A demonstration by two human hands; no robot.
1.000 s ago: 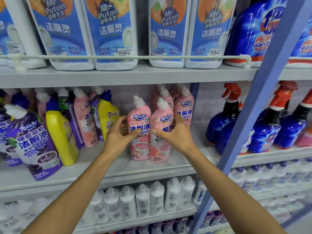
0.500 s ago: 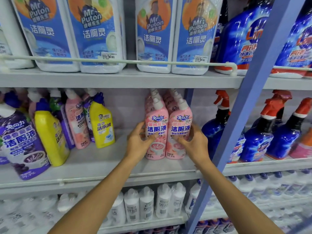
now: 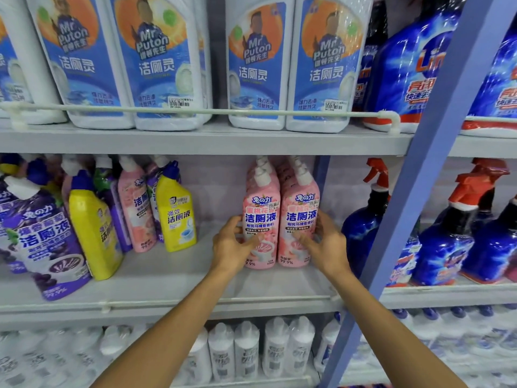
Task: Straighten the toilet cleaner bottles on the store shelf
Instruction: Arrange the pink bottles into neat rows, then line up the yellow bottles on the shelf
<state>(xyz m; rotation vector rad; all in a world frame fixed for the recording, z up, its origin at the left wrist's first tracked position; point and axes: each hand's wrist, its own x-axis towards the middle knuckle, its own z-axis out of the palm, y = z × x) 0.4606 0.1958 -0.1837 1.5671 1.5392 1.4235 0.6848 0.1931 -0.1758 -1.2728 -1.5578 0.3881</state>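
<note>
Shelf [image 3: 167, 278]: middle tier, grey.
Left end of shelf: purple bottle [image 3: 47, 242] and yellow bottle [image 3: 92, 231] near the front edge, both leaning.
Left hand [image 3: 232, 247]: fingers curled round the left side of the left pink bottle [image 3: 261, 219], thumb on its label.
Pink pair: left pink bottle and right pink bottle [image 3: 300, 219] upright, touching, labels forward, at the shelf's right end, back from the front edge; more pink bottles lined up behind.
Right hand [image 3: 327, 245]: fingers wrapped round the right pink bottle's right side, thumb on its front.
Beyond the blue post [image 3: 419, 175]: blue spray bottles [image 3: 363, 228], red triggers.
</note>
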